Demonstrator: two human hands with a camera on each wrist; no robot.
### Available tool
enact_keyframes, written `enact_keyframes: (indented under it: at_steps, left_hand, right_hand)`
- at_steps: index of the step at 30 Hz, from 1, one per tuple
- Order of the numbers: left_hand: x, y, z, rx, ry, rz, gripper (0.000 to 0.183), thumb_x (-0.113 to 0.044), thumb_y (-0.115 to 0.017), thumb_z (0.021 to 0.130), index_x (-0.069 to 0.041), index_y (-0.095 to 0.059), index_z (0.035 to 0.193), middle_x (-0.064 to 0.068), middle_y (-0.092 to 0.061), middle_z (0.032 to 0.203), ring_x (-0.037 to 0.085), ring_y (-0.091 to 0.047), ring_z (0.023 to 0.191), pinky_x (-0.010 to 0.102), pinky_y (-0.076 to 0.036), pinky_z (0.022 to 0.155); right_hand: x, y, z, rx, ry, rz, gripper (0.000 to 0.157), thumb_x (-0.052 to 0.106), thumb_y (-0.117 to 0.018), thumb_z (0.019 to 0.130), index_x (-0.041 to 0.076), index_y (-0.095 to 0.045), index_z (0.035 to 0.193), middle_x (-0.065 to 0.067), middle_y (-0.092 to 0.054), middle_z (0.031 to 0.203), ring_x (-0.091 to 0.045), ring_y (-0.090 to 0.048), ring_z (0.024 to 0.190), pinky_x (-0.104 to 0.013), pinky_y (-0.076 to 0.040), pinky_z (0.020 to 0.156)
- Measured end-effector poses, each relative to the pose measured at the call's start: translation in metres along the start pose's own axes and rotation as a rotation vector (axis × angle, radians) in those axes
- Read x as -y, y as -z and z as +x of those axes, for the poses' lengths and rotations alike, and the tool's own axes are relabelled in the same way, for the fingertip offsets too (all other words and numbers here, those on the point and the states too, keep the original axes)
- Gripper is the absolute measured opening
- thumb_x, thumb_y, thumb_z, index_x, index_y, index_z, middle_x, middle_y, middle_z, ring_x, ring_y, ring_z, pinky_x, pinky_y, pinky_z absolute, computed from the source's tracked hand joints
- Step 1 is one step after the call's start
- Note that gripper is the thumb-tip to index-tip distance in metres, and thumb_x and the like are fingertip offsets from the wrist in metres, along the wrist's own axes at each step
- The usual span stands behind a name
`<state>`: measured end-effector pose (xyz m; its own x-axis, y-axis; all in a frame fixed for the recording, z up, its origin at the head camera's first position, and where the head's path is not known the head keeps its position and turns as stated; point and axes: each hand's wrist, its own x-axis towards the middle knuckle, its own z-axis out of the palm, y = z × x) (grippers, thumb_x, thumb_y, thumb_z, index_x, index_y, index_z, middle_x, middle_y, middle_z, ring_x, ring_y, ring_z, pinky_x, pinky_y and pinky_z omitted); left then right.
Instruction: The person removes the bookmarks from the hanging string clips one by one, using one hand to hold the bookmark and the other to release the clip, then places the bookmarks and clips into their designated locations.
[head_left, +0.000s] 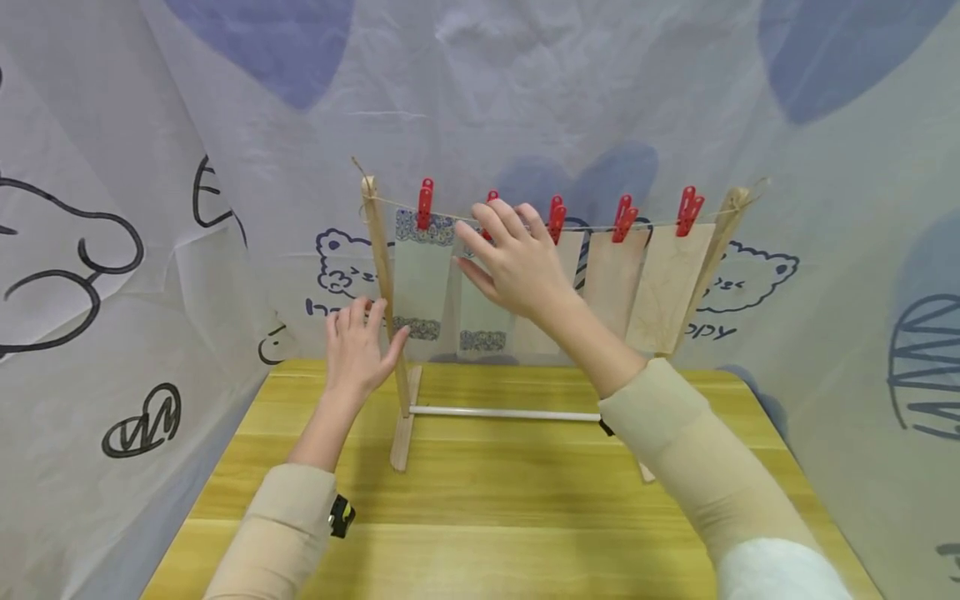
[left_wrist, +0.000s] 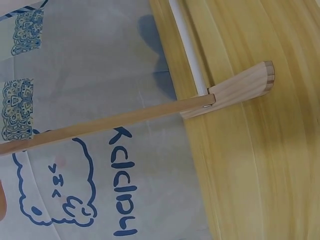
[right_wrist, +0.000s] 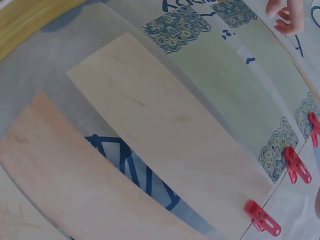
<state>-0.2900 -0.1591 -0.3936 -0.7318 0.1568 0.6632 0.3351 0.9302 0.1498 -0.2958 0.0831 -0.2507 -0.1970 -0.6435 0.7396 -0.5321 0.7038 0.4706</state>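
Note:
Paper-like sheets hang from a thin string, each under a red clothespin. Two are pale green with blue patterned ends, the left sheet (head_left: 422,279) and the second sheet (head_left: 482,312). A plain beige sheet (right_wrist: 170,120) follows, then a pinkish sheet (head_left: 609,279) and a cream sheet (head_left: 669,287). My right hand (head_left: 521,262) is raised in front of the second sheet, fingers loosely bent, near the second clothespin (right_wrist: 297,165); no grip shows. Beside the left wooden post (head_left: 384,258), my left hand (head_left: 357,346) has its fingers spread and holds nothing.
The frame stands on a yellow wood-grain table (head_left: 487,517), with a white crossbar (head_left: 510,413) low between its posts and a wooden foot (left_wrist: 245,90) at the left. Behind it hangs a pale cloth (head_left: 465,117) with cartoon drawings. The right post (head_left: 720,242) leans outward.

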Motion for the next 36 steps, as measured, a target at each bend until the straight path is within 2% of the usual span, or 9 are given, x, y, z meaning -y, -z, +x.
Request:
enact_keyframes:
  at_steps: [8,13,20,36]
  left_hand:
    - [-0.001,-0.001,0.006,0.001,-0.006,0.007,0.048,-0.044,-0.048,0.089,-0.007,-0.041,0.119,0.016,-0.039,0.114,0.034,-0.038,0.098,0.049,-0.025,0.092]
    - [-0.002,-0.001,0.009,0.001,-0.006,0.01,0.048,-0.044,-0.048,0.089,-0.007,-0.041,0.119,0.016,-0.039,0.112,0.034,-0.038,0.096,0.049,-0.024,0.091]
    - [-0.002,-0.001,0.011,0.003,0.001,0.015,0.05,-0.045,-0.047,0.089,-0.006,-0.042,0.12,0.017,-0.04,0.112,0.034,-0.038,0.096,0.049,-0.025,0.09]
    - [-0.004,-0.001,0.017,0.042,0.028,0.016,0.052,-0.045,-0.046,0.09,-0.006,-0.042,0.124,0.017,-0.04,0.116,0.033,-0.038,0.101,0.049,-0.023,0.094]
  right_hand:
    - [-0.001,-0.005,0.024,0.044,-0.057,-0.048,0.036,0.043,-0.04,0.095,0.016,-0.05,0.118,-0.008,-0.047,0.12,-0.025,-0.038,0.114,-0.043,-0.025,0.093]
    - [-0.002,-0.007,0.034,0.106,-0.107,-0.063,0.039,0.045,-0.038,0.095,0.017,-0.048,0.121,-0.007,-0.046,0.122,-0.024,-0.037,0.117,-0.043,-0.022,0.095]
    - [-0.002,-0.011,0.044,0.224,-0.193,-0.051,0.046,0.049,-0.032,0.096,0.02,-0.043,0.129,-0.006,-0.042,0.13,-0.023,-0.033,0.123,-0.043,-0.019,0.098]
    - [-0.004,-0.015,0.07,0.573,-0.28,-0.03,0.058,0.057,-0.016,0.094,0.024,-0.026,0.141,-0.003,-0.029,0.14,-0.022,-0.022,0.129,-0.044,-0.01,0.102]
